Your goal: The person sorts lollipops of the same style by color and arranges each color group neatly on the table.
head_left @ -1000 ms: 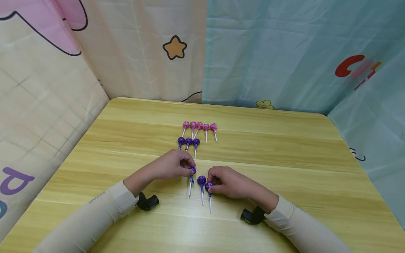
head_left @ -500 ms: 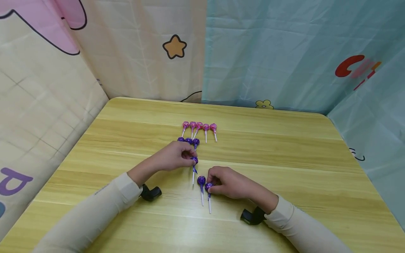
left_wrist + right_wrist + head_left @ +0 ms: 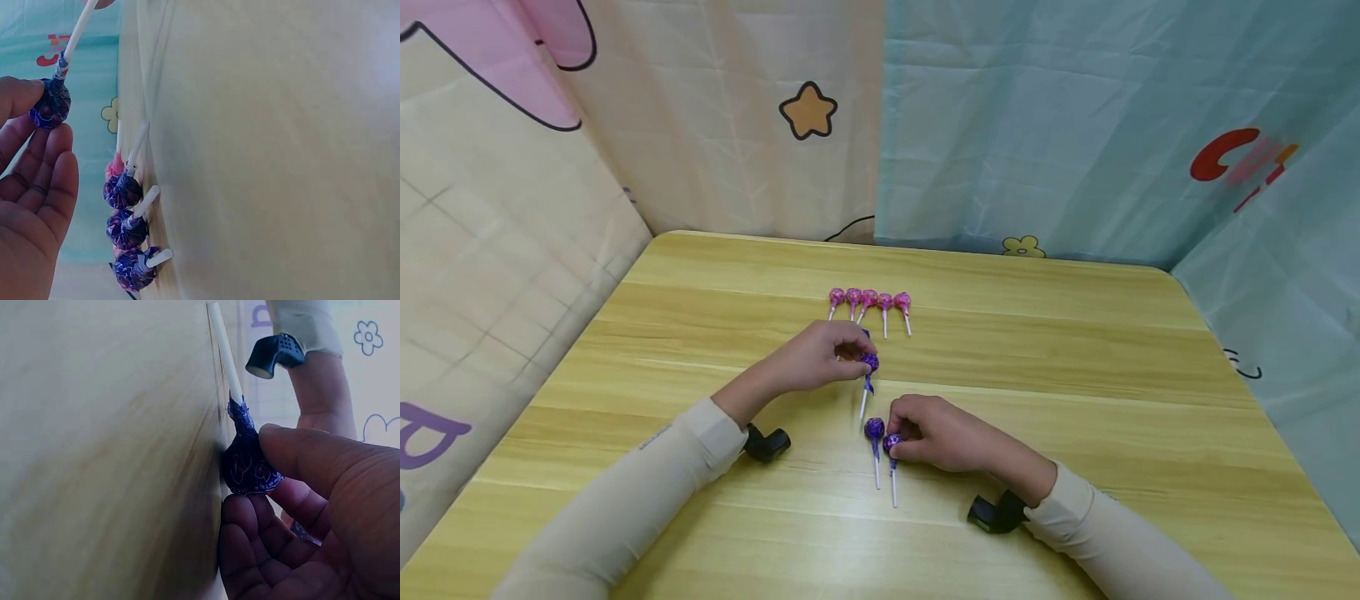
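Note:
My left hand (image 3: 816, 360) pinches the wrapped head of a purple lollipop (image 3: 869, 363) between thumb and fingers, its white stick pointing toward me. In the left wrist view this lollipop (image 3: 51, 107) appears raised off the table. Nearer to me, my right hand (image 3: 946, 435) pinches another purple lollipop (image 3: 247, 464) by its head, low at the tabletop. Just left of it lies a further purple lollipop (image 3: 874, 428), touched by neither hand. Three purple lollipops stand in a row in the left wrist view, the middle one (image 3: 127, 229) included; my left hand mostly hides them from the head view.
Behind the left hand, several pink lollipops (image 3: 868, 298) lie side by side on the wooden table (image 3: 1075, 367). Black wrist cameras, one by the left cuff (image 3: 766, 443) and one by the right cuff (image 3: 997, 512), sit close above the tabletop. Printed curtains (image 3: 1037, 125) hang behind.
My left hand has moved away from me and slightly right with its purple lollipop, now covering most of the purple row. The right hand has stayed in place on its lollipop.

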Tool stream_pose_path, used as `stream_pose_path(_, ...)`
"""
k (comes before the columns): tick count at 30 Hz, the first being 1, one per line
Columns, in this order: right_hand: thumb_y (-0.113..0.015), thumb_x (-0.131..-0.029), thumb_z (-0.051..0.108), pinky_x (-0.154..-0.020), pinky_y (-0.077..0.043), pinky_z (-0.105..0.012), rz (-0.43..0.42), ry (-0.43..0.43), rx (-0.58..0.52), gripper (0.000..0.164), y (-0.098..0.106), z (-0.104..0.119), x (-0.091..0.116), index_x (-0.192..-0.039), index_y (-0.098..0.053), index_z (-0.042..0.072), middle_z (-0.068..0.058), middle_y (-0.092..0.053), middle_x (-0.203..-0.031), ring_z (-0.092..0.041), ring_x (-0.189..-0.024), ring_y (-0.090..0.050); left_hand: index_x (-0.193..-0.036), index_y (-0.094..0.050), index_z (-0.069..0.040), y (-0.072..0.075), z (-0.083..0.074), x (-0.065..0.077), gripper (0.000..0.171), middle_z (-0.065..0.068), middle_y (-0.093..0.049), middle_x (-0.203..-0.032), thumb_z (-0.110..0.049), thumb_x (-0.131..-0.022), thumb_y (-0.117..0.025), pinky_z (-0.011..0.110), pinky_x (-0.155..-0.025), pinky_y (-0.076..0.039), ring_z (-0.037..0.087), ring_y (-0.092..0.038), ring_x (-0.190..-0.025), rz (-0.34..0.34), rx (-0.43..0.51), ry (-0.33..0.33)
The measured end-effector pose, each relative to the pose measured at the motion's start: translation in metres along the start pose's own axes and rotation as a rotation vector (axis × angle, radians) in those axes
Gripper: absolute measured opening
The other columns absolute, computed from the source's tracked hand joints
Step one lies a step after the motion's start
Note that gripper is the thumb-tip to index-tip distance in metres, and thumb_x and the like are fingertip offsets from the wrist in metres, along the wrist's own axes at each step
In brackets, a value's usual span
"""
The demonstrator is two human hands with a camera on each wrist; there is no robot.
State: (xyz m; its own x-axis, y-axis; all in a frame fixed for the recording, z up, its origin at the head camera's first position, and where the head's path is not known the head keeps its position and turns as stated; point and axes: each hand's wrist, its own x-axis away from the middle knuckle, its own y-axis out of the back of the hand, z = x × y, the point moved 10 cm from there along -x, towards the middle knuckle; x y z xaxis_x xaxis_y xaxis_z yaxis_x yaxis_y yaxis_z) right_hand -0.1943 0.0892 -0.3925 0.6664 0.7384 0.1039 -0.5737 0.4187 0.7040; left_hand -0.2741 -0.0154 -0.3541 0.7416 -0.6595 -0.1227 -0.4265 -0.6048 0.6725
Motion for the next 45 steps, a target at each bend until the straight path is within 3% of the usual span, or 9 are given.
stream_pose_path(6, -0.072, -0.092, 0.014, -0.061, -0.038, -0.024, -0.003, -0.011, -0.011, 0.015, 0.0, -0.002, 0.0, -0.089, -0.057, 0.015, 0.007, -0.05, -0.079, -0.008, -0.071, -0.047, -0.103, -0.072, -0.013, 0.006, -0.003, -0.015, 0.013, -0.005, -0.067, -0.094, -0.011, -0.091, -0.072, 0.03, -0.074, -0.054, 0.014, -0.062, -0.084, -0.03, 0.022, -0.003)
stream_pose_path(16, -0.072, -0.092, 0.014, -0.063, -0.041, -0.025, -0.006, -0.001, -0.02, 0.015, -0.001, 0.0, -0.001, -0.089, -0.057, 0.016, 0.007, -0.052, -0.081, -0.008, -0.073, -0.048, -0.105, -0.073, -0.007, 0.013, 0.006, -0.035, 0.015, -0.003, -0.068, -0.091, -0.014, -0.091, -0.073, 0.028, -0.071, -0.052, 0.012, -0.06, -0.08, -0.057, -0.156, 0.001)
stream_pose_path(23, -0.071, -0.092, 0.014, -0.062, -0.04, -0.024, -0.005, 0.004, -0.015, 0.015, -0.001, 0.001, -0.002, -0.089, -0.057, 0.016, 0.007, -0.051, -0.08, -0.007, -0.072, -0.047, -0.107, -0.074, -0.006, 0.015, 0.013, -0.04, 0.018, -0.001, -0.066, -0.091, -0.015, -0.092, -0.072, 0.029, -0.073, -0.049, 0.014, -0.057, -0.082, -0.029, -0.232, 0.008)
stream_pose_path(33, -0.072, -0.092, 0.014, -0.064, -0.042, -0.025, -0.008, 0.0, -0.009, 0.015, 0.001, 0.001, -0.002, -0.089, -0.058, 0.016, 0.007, -0.053, -0.082, -0.009, -0.075, -0.049, -0.108, -0.074, -0.006, 0.011, 0.015, -0.045, 0.019, 0.001, -0.067, -0.101, -0.018, -0.092, -0.072, 0.033, -0.085, -0.048, 0.016, -0.059, -0.092, -0.001, -0.326, -0.039)
stream_pose_path(45, -0.072, -0.092, 0.015, -0.063, -0.041, -0.025, -0.006, -0.004, 0.0, 0.014, 0.001, -0.003, -0.002, -0.089, -0.058, 0.017, 0.006, -0.052, -0.082, -0.009, -0.074, -0.048, -0.108, -0.073, -0.006, 0.005, 0.016, -0.052, 0.02, 0.003, -0.066, -0.103, -0.019, -0.093, -0.071, 0.035, -0.09, -0.048, 0.018, -0.059, -0.097, 0.043, -0.384, -0.038)
